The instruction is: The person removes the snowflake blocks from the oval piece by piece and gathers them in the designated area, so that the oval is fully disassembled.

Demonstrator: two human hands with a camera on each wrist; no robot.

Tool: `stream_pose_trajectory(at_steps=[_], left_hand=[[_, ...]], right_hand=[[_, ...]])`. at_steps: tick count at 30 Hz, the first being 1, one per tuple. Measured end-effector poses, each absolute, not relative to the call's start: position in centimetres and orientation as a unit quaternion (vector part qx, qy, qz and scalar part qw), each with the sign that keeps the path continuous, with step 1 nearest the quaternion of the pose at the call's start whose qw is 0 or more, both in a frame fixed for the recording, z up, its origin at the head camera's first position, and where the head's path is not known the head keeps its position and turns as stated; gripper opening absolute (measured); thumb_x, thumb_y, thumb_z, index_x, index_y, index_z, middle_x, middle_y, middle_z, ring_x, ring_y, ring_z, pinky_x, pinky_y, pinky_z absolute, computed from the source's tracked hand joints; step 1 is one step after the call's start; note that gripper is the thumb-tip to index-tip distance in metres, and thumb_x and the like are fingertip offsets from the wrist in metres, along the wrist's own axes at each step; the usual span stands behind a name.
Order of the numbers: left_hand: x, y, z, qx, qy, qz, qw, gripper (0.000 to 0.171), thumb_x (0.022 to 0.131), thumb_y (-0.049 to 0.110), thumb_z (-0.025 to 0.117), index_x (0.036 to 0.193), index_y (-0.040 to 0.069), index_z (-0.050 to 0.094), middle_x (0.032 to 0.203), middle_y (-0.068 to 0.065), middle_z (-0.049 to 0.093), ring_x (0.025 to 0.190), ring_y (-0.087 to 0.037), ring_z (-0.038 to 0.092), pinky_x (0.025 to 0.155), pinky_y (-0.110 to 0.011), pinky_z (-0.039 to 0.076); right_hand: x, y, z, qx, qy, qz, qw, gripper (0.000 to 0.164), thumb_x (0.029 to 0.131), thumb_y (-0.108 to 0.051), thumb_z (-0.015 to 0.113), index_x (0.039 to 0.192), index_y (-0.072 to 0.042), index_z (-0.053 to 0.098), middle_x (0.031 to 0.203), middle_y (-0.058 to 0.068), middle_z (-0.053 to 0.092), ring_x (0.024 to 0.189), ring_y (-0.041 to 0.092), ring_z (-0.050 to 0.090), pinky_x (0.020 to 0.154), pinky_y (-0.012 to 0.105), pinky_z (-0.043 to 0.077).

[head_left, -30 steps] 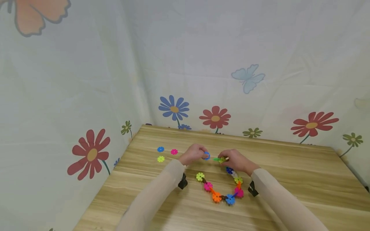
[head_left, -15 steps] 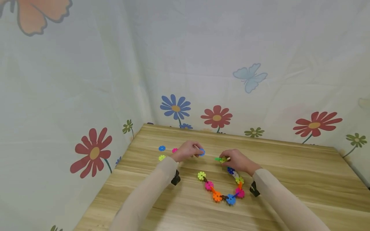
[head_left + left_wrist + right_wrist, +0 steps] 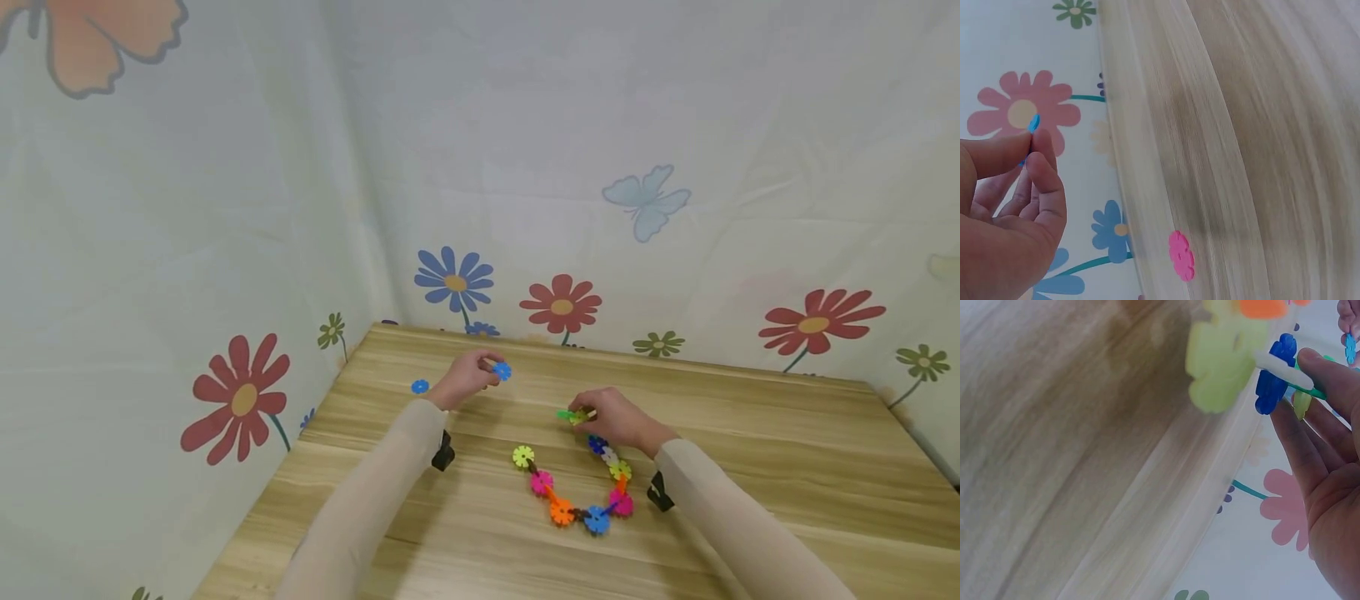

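Left hand (image 3: 463, 379): pinches one blue disc (image 3: 502, 372) between thumb and fingers, raised off the surface (image 3: 787, 433). Right hand (image 3: 615, 418): pinches one end of a chain of notched discs (image 3: 597, 520), at a yellow-green disc (image 3: 577, 417) from which a green disc (image 3: 564, 415) projects.

Chain: multicoloured, curved, ending at a yellow disc (image 3: 523, 456) toward the left arm. Loose blue piece (image 3: 420, 387): flat, left of the left hand.

Hidden or cut off: the stretch of chain under the right hand, in the head view; most of the left hand's disc, seen edge-on between the fingers in the left wrist view; an orange piece (image 3: 1263, 307), cropped by the top edge of the right wrist view; both sleeves, running out of the head view at the bottom.

By view: left wrist alone shows a loose pink disc (image 3: 1181, 255) flat on the surface. Right wrist shows, close up, a white disc (image 3: 1285, 370) crossing a dark blue disc (image 3: 1275, 375), beside a large, blurred yellowish disc (image 3: 1222, 372).
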State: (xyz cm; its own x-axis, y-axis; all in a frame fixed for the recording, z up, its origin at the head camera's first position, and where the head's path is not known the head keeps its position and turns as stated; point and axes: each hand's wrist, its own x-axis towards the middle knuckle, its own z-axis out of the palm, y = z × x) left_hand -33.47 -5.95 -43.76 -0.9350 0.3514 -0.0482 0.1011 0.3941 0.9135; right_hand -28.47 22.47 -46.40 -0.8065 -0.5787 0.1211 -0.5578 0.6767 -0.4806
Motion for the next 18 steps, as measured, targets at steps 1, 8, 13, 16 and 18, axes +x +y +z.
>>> stream_pose_trajectory(at_steps=[1,8,13,16,18], left_hand=[[-33.6,-6.1,-43.8,0.134,0.827,0.534,0.113,0.038,0.089,-0.001,0.059,0.127,-0.001,0.055,0.102,-0.015,0.060,0.096,-0.032,0.059,0.084,-0.046,0.048],[-34.2,-6.9,-45.1,0.150,0.862,0.476,0.085,0.035,0.084,-0.004,0.064,0.119,-0.003,0.060,0.097,-0.011,0.062,0.088,-0.021,0.059,0.072,-0.032,0.052],[-34.2,-7.0,-46.0,0.140,0.886,0.435,0.077,0.035,0.082,-0.008,0.063,0.117,-0.003,0.062,0.099,-0.011,0.063,0.089,-0.022,0.059,0.070,-0.031,0.050],[-33.9,-6.9,-46.4,0.136,0.900,0.410,0.068,0.034,0.080,-0.007,0.064,0.113,-0.002,0.064,0.098,-0.011,0.063,0.086,-0.021,0.057,0.067,-0.031,0.049],[-33.8,-6.8,-46.6,0.136,0.908,0.392,0.060,0.031,0.079,-0.007,0.064,0.110,-0.001,0.065,0.098,-0.012,0.063,0.085,-0.021,0.058,0.067,-0.031,0.049]], right_hand=[[-28.5,22.4,-46.4,-0.309,0.916,-0.254,0.021,0.021,0.082,-0.010,0.074,0.102,-0.010,0.068,0.099,0.000,0.067,0.089,0.014,0.064,0.077,0.032,0.053],[-28.5,22.2,-46.5,-0.305,0.918,-0.254,0.026,0.021,0.082,-0.010,0.074,0.102,-0.010,0.068,0.099,0.000,0.067,0.089,0.015,0.064,0.077,0.032,0.053],[-28.6,22.1,-46.5,-0.300,0.919,-0.255,0.030,0.021,0.083,-0.010,0.073,0.103,-0.010,0.068,0.099,0.000,0.067,0.089,0.015,0.064,0.078,0.032,0.053],[-28.6,22.0,-46.5,-0.295,0.921,-0.253,0.033,0.021,0.083,-0.011,0.073,0.103,-0.011,0.068,0.099,-0.002,0.066,0.089,0.014,0.063,0.078,0.032,0.052],[-28.7,22.0,-46.6,-0.299,0.920,-0.252,0.032,0.021,0.083,-0.011,0.073,0.103,-0.011,0.068,0.099,-0.002,0.066,0.089,0.014,0.063,0.078,0.032,0.052]])
